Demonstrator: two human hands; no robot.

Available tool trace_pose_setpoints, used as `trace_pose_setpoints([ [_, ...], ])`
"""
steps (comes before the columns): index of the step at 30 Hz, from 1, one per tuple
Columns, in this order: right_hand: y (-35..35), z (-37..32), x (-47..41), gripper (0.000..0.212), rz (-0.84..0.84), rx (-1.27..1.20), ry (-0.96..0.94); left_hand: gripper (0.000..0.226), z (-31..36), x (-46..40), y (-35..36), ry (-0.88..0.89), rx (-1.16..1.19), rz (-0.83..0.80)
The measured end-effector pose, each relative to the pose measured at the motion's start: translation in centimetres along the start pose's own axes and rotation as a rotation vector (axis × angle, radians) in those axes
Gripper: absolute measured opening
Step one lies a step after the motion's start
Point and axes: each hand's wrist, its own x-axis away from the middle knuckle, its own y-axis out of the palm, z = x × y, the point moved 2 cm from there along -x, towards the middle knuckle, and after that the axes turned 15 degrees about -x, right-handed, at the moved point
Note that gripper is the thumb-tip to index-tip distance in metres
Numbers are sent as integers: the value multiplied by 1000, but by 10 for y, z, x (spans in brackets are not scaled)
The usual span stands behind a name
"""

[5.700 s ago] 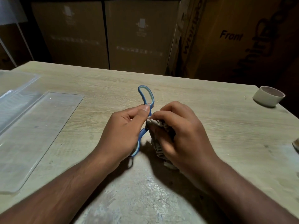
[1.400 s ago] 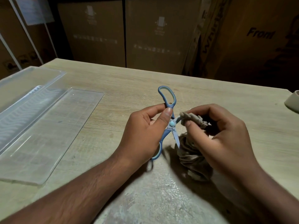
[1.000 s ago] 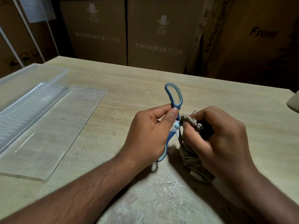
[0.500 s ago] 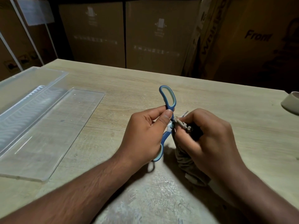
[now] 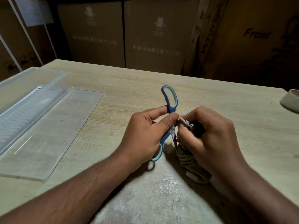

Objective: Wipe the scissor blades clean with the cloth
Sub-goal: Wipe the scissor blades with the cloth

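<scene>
Head view, dim light, looking down on a pale wood-grain table (image 5: 123, 88) with a worn, scratched patch at the near edge. Left hand (image 5: 145, 135) grips the blue scissors (image 5: 169, 101) near the pivot, thumb and curled fingers pinching the handle shank; one handle loop stands up above the hand, the other loop shows below the heel of the palm. Scissors held above the table, roughly mid-frame, handles spread apart. Right hand (image 5: 208, 135) curled round a grey-brown cloth (image 5: 187, 157), bunched; fingertips pinch a fold of it against a blade just right of the left thumb. One narrow blade shows running down between the two hands; the other blade is mostly hidden by cloth and fingers, only a small metal tip showing above the right forefinger. Loose end of the cloth hangs down under the right hand and touches the table. To the left, well apart from the hands: a flat clear plastic sheet (image 5: 53, 131) lying on the table, and beside it a clear plastic tray (image 5: 24, 88). Far right edge: a pale roll of tape (image 5: 290, 101), partly cut off. Cardboard boxes (image 5: 158, 34) stand behind the table.
</scene>
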Motion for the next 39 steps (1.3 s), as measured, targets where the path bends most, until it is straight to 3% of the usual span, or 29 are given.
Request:
trace_pose_setpoints([
  [3,-3,-1,0,9,50,-203,141,17,0,-2,-1,9,3,48],
  [7,-25,-4,-9,23,305,-592,238,20,2,-6,-8,10,64,75],
  [9,-28,-4,-9,22,297,-571,232,20,1,-6,-10,17,78,89],
  [15,-2,-8,2,10,13,-248,22,24,5,-2,-3,79,111,57],
  [20,-2,-10,4,10,44,-84,-98,24,5,-1,-2,104,116,19],
  [25,-1,-9,4,6,108,-214,29,24,3,-3,-1,104,109,25],
  [32,0,-13,5,7,43,-42,-118,31,3,-1,1,112,96,21],
  [39,1,-15,6,3,34,-114,-93,31,0,-1,-3,86,117,29],
])
